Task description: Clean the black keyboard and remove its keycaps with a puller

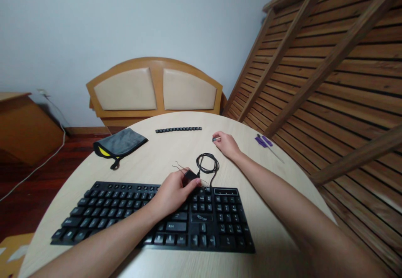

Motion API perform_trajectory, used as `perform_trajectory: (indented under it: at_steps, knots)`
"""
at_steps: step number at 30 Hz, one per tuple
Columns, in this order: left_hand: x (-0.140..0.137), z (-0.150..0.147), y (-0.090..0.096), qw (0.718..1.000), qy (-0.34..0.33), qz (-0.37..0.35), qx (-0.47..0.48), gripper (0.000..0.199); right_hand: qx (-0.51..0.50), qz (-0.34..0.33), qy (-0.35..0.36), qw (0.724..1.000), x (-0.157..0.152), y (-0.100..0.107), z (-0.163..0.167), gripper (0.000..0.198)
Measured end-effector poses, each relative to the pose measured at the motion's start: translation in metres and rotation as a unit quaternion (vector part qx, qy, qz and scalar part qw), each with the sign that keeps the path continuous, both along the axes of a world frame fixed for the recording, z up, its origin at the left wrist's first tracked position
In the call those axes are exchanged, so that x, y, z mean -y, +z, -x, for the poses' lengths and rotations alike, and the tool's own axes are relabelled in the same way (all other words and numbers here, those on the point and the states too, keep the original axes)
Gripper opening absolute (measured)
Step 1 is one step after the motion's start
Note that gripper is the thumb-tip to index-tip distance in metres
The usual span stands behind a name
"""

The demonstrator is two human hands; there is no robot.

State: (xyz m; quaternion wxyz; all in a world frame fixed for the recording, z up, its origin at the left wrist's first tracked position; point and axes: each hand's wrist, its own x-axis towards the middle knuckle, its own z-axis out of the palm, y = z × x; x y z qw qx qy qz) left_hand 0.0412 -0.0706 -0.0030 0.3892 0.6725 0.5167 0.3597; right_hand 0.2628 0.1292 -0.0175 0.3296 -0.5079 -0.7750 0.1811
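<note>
My left hand [174,192] is closed around the black handle of a keycap puller [190,175], whose thin wire prongs stick out past the fingers. It rests over the upper right part of a black keyboard [201,217], where several sockets along the top row have no caps. Farther out on the table, my right hand [228,145] pinches a small dark keycap [214,139] between thumb and fingers, at or just above the tabletop. To the left of that hand, a straight row of loose black keycaps [179,130] lies on the table.
The keyboard's coiled cable [207,163] lies between my hands. A folded grey cloth [122,144] with a yellow inside lies at the left of the round table [150,156]. Purple pieces [261,141] and a thin rod [276,155] lie at the right, near slatted wood [301,73].
</note>
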Motion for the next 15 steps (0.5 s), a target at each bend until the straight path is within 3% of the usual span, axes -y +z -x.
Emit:
perform_trajectory:
  at_steps: [2,7,15]
  knots:
    - [0.0,0.0,0.0,1.0,-0.001,0.004,-0.002,0.029,0.021,0.004,-0.01,1.0,-0.019,0.001,0.008,0.012]
    - [-0.001,0.0,0.0,1.0,-0.002,0.015,-0.003,0.029,0.054,0.007,-0.023,0.998,-0.054,-0.002,0.023,0.029]
    - [-0.001,-0.002,0.004,0.999,0.0,0.033,0.008,0.028,0.058,-0.014,-0.053,0.997,-0.087,-0.02,0.034,0.032]
